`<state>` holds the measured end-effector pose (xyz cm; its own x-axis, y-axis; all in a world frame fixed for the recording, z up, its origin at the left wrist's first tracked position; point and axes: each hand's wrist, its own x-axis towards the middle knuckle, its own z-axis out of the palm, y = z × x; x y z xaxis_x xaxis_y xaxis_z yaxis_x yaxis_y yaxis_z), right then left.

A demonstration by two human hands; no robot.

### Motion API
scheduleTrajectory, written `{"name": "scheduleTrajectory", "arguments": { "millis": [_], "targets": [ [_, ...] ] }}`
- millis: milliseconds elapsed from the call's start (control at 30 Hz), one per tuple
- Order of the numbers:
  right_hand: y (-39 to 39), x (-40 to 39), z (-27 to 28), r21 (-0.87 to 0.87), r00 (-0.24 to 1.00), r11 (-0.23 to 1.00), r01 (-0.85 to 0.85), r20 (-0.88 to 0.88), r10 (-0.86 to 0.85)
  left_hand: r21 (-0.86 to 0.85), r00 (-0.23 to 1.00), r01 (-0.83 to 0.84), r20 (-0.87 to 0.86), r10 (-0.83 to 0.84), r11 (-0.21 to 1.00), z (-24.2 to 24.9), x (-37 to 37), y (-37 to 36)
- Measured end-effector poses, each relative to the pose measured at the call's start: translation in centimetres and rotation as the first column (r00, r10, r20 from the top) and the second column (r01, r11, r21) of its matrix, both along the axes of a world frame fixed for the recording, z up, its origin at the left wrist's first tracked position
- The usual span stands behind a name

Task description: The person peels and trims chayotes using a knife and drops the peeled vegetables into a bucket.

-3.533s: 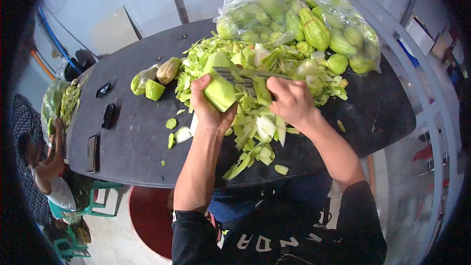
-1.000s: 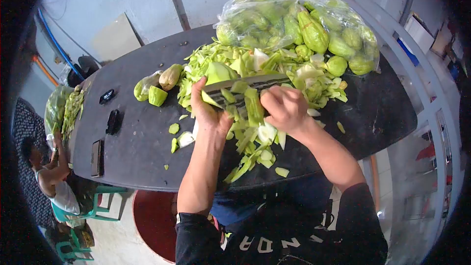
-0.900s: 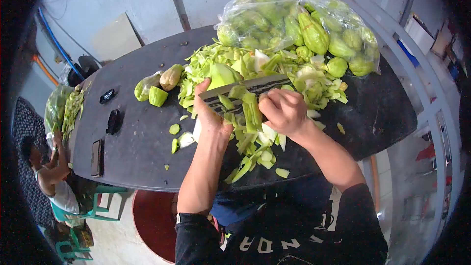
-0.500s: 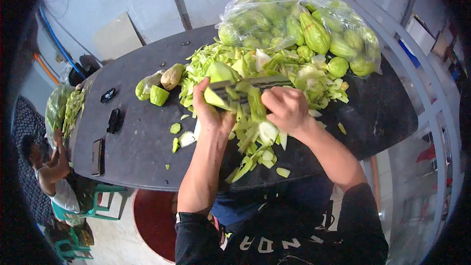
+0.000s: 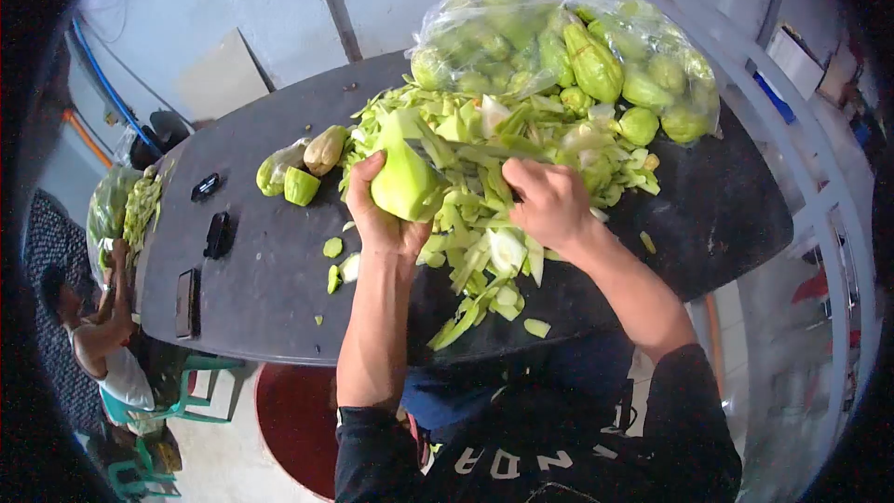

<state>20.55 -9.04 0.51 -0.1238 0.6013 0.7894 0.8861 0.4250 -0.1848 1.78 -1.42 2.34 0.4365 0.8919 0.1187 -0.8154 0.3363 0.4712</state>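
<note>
The left hand [image 5: 386,228] is closed around a large pale green vegetable [image 5: 403,186], cupping it from below with the thumb at its side, left of the frame's centre; the right hand [image 5: 554,205] is clenched on a knife [image 5: 484,151], its blade extending left towards that vegetable, partly hidden among green pieces.

The held vegetable's visible side looks pared smooth, though its far side cannot be judged; a heap of cut pieces [image 5: 596,154] lies beneath and beyond the hands, spilling towards the near table edge, too many to count; beyond it, at upper right, a clear plastic bag [image 5: 494,37] contains many whole vegetables that look unpeeled, too overlapped to number.

Left of the heap lie three pieces of produce: a plastic-wrapped green one [image 5: 273,172], a tan one [image 5: 325,151] and a bright green cut one [image 5: 301,186]; two small green scraps [image 5: 332,247] sit nearer the left forearm.

Three dark objects line the left of the table [image 5: 270,298]; a co-worker [image 5: 116,359] sits at the lower left, hands near one other bag [image 5: 110,200]; below the table are one red round container [image 5: 293,428] and, at lower left, green chairs [image 5: 200,391]; a pale railing [image 5: 815,214] runs down the right.
</note>
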Motion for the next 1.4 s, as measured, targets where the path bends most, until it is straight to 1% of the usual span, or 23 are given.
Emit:
{"name": "scheduleTrajectory", "arguments": {
  "millis": [67, 100, 133, 200, 267, 333, 367, 400, 467, 500, 533, 567, 600, 633, 700, 767, 833, 900, 1000, 1167, 1233, 1300, 1400],
  "targets": [
    [0.2, 0.2, -0.4, -0.002, 1.0, 1.0, 0.013, -0.013, -0.014, 0.052, 0.995, 0.073, -0.067, -0.07, 0.996, -0.2, -0.1, -0.2],
    [0.5, 0.4, -0.5, -0.018, 0.998, 1.0, 0.012, -0.069, -0.013, 0.065, 0.986, 0.08, -0.151, -0.07, 0.995, -0.4, 0.2, -0.2],
    [0.6, 0.5, -0.5, -0.034, 0.992, 0.999, 0.01, -0.124, -0.014, 0.063, 0.985, 0.087, -0.153, -0.076, 0.994, -0.4, 0.2, -0.4],
    [0.5, 1.2, -0.4, -0.069, 0.994, 0.997, 0.019, -0.107, -0.026, 0.096, 0.981, 0.147, -0.144, -0.132, 0.984, -0.3, 0.5, -0.8],
    [1.5, 1.8, -1.0, -0.146, 0.987, 0.982, 0.123, -0.082, -0.136, 0.101, 0.977, 0.16, -0.161, -0.143, 0.982, -0.3, 0.4, -0.9],
    [1.3, 2.3, -1.1, -0.156, 0.98, 0.975, 0.156, -0.096, -0.172, 0.111, 0.98, 0.198, -0.054, -0.193, 0.974, -0.4, 0.6, -0.9],
    [1.3, 2.6, -0.9, -0.168, 0.975, 0.969, 0.182, -0.094, -0.199, 0.002, 0.977, 0.198, 0.079, -0.197, 0.98, -0.3, 1.2, -0.9],
    [1.3, 2.7, -0.7, -0.167, 0.977, 0.969, 0.181, -0.084, -0.197, 0.003, 0.977, 0.195, 0.089, -0.194, 0.981, -0.4, 1.4, -0.5],
    [1.3, 2.4, -0.3, -0.272, 0.949, 0.929, 0.252, -0.119, -0.292, -0.095, 0.971, 0.178, 0.176, -0.159, 0.979, -1.1, 1.0, 0.4],
    [1.4, 2.2, -0.4, -0.27, 0.95, 0.931, 0.245, -0.123, -0.286, -0.112, 0.982, 0.148, 0.131, -0.133, 0.983, -1.3, 0.9, 0.5],
    [1.2, 2.1, -0.6, -0.187, 0.969, 0.96, 0.21, -0.088, -0.23, -0.109, 0.983, 0.142, 0.129, -0.128, 0.984, -1.3, 0.8, 0.6],
    [1.0, 2.0, -0.8, -0.108, 0.983, 0.979, 0.171, -0.046, -0.177, -0.127, 0.994, 0.079, 0.086, -0.068, 0.989, -1.3, 0.9, 0.6],
    [0.8, 1.6, -0.7, -0.109, 0.984, 0.98, 0.169, -0.044, -0.174, -0.143, 0.999, 0.017, 0.043, -0.011, 0.99, -1.3, 1.0, 0.5],
    [0.5, 1.2, -0.5, -0.009, 0.994, 0.994, 0.109, 0.013, -0.109, -0.157, 0.999, -0.044, -0.003, 0.045, 0.987, -1.3, 1.1, 0.4],
    [-0.1, 0.1, 0.0, 0.141, 0.995, 0.99, -0.008, 0.101, -0.006, -0.172, 1.0, -0.021, 0.019, 0.025, 0.985, -1.5, 1.2, 0.4],
    [-0.3, -0.6, 0.2, 0.168, 0.991, 0.985, -0.027, 0.135, 0.004, -0.205, 1.0, 0.014, 0.018, -0.01, 0.979, -1.3, 1.5, 0.0],
    [-0.1, -0.7, 0.1, 0.224, 0.981, 0.973, -0.054, 0.193, 0.01, -0.174, 1.0, 0.011, 0.022, -0.008, 0.985, -1.4, 1.7, -0.4],
    [-0.3, -0.7, 0.3, 0.235, 0.981, 0.97, -0.061, 0.192, 0.015, -0.131, 0.999, 0.022, 0.029, -0.018, 0.991, -1.5, 1.8, -0.4],
    [-0.4, -0.6, 0.3, 0.232, 0.978, 0.97, -0.078, 0.205, 0.029, -0.149, 0.998, 0.056, 0.037, -0.051, 0.987, -1.4, 1.8, -0.6],
    [-0.5, -0.7, 0.5, 0.216, 0.977, 0.975, -0.057, 0.214, 0.009, -0.157, 0.998, 0.044, 0.044, -0.038, 0.987, -1.1, 1.7, -0.6],
    [-0.5, -0.2, 0.4, 0.15, 0.985, 0.987, -0.057, 0.173, 0.031, -0.141, 0.998, 0.047, 0.04, -0.042, 0.989, -1.1, 1.5, -0.5],
    [-0.3, 0.1, -0.1, 0.131, 0.989, 0.991, -0.029, 0.145, 0.01, -0.066, 1.0, -0.001, 0.013, 0.002, 0.998, -1.2, 1.3, -0.1],
    [0.0, 0.3, 0.1, 0.107, 0.996, 0.994, -0.009, 0.09, -0.001, -0.035, 0.999, 0.033, -0.004, -0.033, 0.999, -0.6, 0.9, -0.2]
  ]
}}
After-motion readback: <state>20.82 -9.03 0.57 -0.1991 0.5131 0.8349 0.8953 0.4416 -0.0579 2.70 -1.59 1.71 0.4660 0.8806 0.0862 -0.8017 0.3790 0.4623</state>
